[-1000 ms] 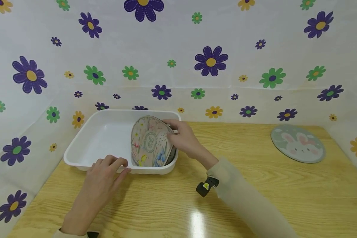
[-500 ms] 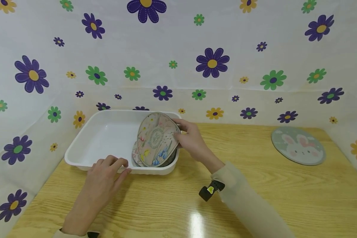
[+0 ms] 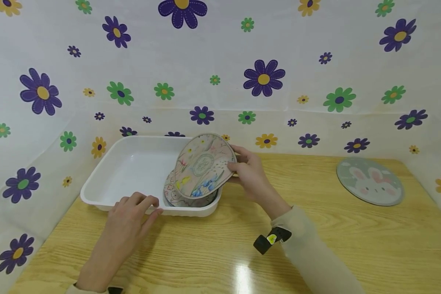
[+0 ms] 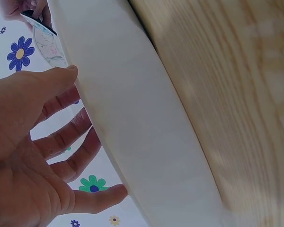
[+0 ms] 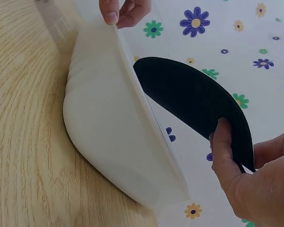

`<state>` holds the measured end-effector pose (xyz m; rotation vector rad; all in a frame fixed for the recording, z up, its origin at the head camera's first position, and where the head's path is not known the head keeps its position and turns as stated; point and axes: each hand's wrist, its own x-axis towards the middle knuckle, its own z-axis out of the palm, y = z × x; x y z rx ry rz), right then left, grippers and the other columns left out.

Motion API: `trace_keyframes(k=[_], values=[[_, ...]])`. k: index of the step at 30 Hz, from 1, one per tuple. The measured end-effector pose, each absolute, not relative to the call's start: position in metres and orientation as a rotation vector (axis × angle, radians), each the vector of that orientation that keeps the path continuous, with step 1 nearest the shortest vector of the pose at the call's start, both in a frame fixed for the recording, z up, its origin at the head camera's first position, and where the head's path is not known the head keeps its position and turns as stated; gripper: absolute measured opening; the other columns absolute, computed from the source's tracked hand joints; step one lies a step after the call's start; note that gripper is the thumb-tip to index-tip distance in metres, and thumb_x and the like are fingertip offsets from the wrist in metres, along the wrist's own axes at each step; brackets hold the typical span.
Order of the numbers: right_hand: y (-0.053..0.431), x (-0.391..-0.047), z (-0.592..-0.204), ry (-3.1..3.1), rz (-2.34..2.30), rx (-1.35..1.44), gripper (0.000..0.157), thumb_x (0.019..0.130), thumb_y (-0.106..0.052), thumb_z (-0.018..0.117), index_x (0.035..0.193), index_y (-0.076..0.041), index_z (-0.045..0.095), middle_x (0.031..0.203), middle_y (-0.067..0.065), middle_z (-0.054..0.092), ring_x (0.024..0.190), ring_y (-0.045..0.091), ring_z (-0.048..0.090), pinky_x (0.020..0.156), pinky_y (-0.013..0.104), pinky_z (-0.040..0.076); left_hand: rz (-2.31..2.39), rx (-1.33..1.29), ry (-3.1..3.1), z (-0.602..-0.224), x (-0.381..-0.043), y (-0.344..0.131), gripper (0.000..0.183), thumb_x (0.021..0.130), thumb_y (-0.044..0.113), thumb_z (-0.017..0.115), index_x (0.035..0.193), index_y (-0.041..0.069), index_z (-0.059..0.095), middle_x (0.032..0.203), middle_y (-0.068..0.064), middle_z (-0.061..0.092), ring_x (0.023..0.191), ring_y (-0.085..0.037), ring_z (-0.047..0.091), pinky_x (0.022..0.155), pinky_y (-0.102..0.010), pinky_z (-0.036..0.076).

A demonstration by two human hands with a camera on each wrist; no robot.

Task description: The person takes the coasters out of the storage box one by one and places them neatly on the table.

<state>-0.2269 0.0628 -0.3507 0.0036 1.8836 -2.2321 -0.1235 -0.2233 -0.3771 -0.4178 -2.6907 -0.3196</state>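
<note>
My right hand (image 3: 251, 173) pinches the right edge of a round floral mouse pad (image 3: 206, 165), thumb on the printed face and fingers behind. The pad is held tilted over the right end of a white plastic tray (image 3: 106, 175); its black underside (image 5: 194, 94) faces the right wrist camera. Beneath it in the tray lies another round pad (image 3: 172, 194) with a pinkish line pattern, partly hidden. My left hand (image 3: 130, 218) holds the tray's front rim, fingers over the edge and thumb against the outside, as the left wrist view (image 4: 38, 142) shows from close by.
A round grey-green pad with a bunny face (image 3: 371, 181) lies at the right on the wooden table (image 3: 316, 192). A white cloth with printed flowers (image 3: 297, 41) stands behind the table and along its sides.
My right hand has lifted the floral mouse pad up and rightward, uncovering the patterned pad beneath. The left hand has stayed on the tray's rim.
</note>
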Motion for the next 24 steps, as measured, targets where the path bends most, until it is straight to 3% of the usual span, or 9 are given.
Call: trace_keyframes(k=[14, 24], values=[[0.075, -0.226, -0.353, 1.757, -2.363, 0.076, 0.057, 0.101, 0.005, 0.048, 0.154, -0.014, 0.043, 0.137, 0.018, 0.055, 0.085, 0.014, 0.068, 0.069, 0.026, 0.06, -0.304, -0.418, -2.685, -0.376, -0.122, -0.224, 0.013, 0.09, 0.023, 0.08, 0.097, 0.017, 0.07, 0.096, -0.007, 0.068, 0.085, -0.037, 0.066, 0.068, -0.05, 0.053], [0.088, -0.226, -0.353, 1.647, -2.463, 0.206, 0.056, 0.102, 0.005, 0.048, 0.154, -0.015, 0.043, 0.118, 0.007, 0.062, 0.077, 0.01, 0.068, 0.066, 0.024, 0.055, -0.303, -0.424, -2.659, -0.379, -0.123, -0.223, 0.014, 0.09, 0.022, 0.08, 0.098, 0.017, 0.07, 0.098, -0.008, 0.069, 0.087, -0.038, 0.066, 0.07, -0.053, 0.053]])
